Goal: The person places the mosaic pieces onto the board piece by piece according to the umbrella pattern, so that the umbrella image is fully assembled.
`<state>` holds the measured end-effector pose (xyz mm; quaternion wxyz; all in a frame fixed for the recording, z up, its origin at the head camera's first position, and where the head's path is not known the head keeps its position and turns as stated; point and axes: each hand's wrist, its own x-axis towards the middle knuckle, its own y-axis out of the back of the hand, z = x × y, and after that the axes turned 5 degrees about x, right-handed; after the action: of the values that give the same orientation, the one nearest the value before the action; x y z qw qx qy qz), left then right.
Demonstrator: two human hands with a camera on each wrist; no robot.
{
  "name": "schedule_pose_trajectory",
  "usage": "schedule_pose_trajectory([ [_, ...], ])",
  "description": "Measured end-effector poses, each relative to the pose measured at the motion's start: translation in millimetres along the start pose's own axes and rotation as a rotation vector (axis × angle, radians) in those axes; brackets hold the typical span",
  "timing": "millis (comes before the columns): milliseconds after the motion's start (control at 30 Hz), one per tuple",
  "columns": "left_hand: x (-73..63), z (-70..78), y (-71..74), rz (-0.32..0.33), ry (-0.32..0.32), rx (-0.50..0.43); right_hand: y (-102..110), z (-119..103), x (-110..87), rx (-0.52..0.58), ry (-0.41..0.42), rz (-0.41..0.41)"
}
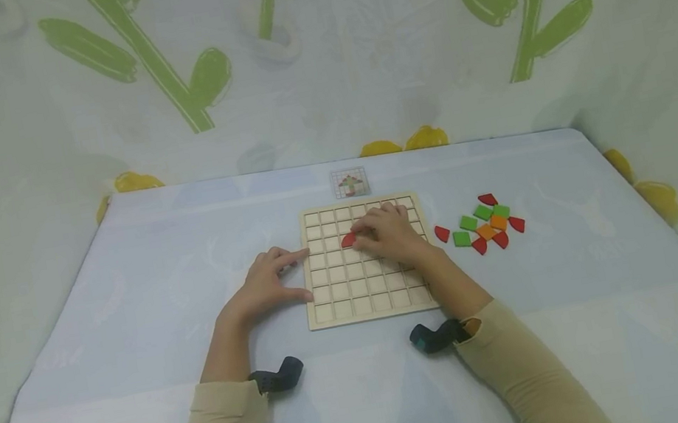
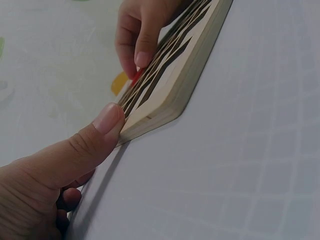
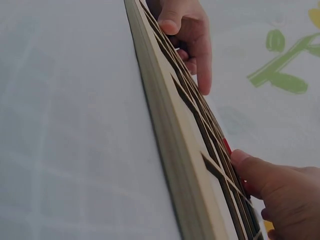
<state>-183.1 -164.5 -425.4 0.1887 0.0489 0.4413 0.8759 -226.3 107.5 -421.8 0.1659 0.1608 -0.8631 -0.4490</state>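
A wooden grid board (image 1: 340, 291) with square cells lies flat in front of me. My right hand (image 1: 391, 234) reaches over its upper middle and pinches a red quarter-circle tile (image 1: 348, 240) at one of the cells. Whether the tile sits fully down in the cell cannot be told. At the board's left edge rests my left hand (image 1: 266, 281), thumb and index finger spread apart and touching the rim. In the left wrist view the left thumb (image 2: 107, 120) presses near a board corner. The right wrist view shows a sliver of the red tile (image 3: 227, 145) by the right thumb (image 3: 241, 158).
Right of the board lie loose tiles: several red quarter-circles (image 1: 442, 233), several green squares (image 1: 462, 239) and orange squares (image 1: 499, 223). A small card (image 1: 350, 183) with a printed grid pattern lies beyond the board. A pale patterned cloth (image 1: 147, 311) covers the table.
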Motion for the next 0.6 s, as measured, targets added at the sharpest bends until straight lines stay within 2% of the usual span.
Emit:
schedule_pose_trajectory([
  [600,0.5,0.3,-0.3,0.004,-0.001,0.023,9.3,11.1,-12.3,0.016,-0.028,0.044],
])
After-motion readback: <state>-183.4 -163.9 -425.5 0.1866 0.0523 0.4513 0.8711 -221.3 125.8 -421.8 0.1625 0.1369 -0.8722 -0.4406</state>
